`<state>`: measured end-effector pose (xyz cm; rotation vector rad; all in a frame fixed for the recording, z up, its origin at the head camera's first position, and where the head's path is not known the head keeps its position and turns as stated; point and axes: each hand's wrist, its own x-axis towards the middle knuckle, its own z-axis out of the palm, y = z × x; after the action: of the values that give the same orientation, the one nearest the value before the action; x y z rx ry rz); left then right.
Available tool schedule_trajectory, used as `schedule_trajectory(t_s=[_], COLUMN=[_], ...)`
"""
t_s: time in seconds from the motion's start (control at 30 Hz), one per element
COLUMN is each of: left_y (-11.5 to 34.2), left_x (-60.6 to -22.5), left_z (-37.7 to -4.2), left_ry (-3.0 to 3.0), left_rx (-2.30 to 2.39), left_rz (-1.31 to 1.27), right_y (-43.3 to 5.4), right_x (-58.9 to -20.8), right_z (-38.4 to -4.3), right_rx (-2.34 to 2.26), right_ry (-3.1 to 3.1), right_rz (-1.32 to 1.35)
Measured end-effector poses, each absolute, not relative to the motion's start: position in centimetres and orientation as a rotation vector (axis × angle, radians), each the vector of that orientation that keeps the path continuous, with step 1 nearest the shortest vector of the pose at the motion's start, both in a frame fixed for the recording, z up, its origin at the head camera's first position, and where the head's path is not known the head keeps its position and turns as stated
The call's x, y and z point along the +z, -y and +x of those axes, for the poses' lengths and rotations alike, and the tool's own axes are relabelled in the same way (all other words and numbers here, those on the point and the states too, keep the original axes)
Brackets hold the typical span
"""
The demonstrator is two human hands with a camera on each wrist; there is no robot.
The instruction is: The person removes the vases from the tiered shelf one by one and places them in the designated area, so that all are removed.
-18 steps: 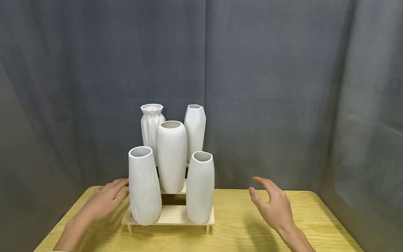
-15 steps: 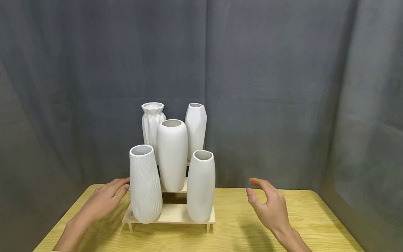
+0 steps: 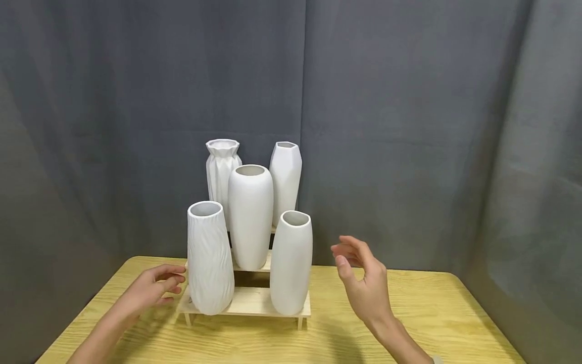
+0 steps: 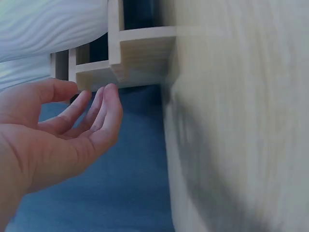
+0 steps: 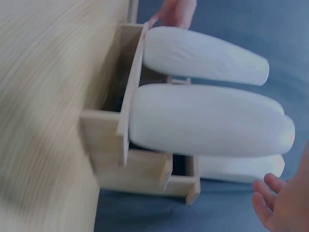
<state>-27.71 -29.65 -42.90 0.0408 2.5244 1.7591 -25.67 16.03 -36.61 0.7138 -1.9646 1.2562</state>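
Observation:
Several white vases stand upright on a stepped wooden stand. The front tier bears a wavy-textured vase (image 3: pixel 210 263) at left and a smooth slim vase (image 3: pixel 291 268) at right. A smooth rounded vase (image 3: pixel 251 217) is on the middle tier; behind it are a pleated vase (image 3: pixel 221 172) and a faceted vase (image 3: pixel 285 184). My left hand (image 3: pixel 152 288) is just left of the wavy vase, fingers loosely bent, holding nothing; the left wrist view shows it beside the stand (image 4: pixel 145 53). Right of the slim vase, my right hand (image 3: pixel 366 280) hovers with relaxed fingers, apart from it.
The stand rests on a light wooden table (image 3: pixel 436 313) with rounded far corners. A grey curtain (image 3: pixel 391 126) hangs behind and on both sides of the table.
My right hand has moved left and a little up, closer to the slim vase. My left hand has turned, its fingers now more bent and spread. The head view has shifted slightly.

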Motion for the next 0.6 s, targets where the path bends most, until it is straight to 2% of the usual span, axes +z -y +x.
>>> schedule_trajectory(t_s=[0.23, 0.6], left_y=[29.8, 29.0], left_x=[-43.5, -44.3], left_z=[-27.4, -28.0], left_ry=[-2.428, -2.433], left_rx=[1.782, 1.789], left_rz=[-0.105, -0.095], right_y=[-13.2, -11.0], right_x=[-36.1, -37.0], right_z=[-26.0, -27.6], right_rx=[1.378, 1.705], right_ry=[1.959, 2.093], right_rz=[0.757, 0.655])
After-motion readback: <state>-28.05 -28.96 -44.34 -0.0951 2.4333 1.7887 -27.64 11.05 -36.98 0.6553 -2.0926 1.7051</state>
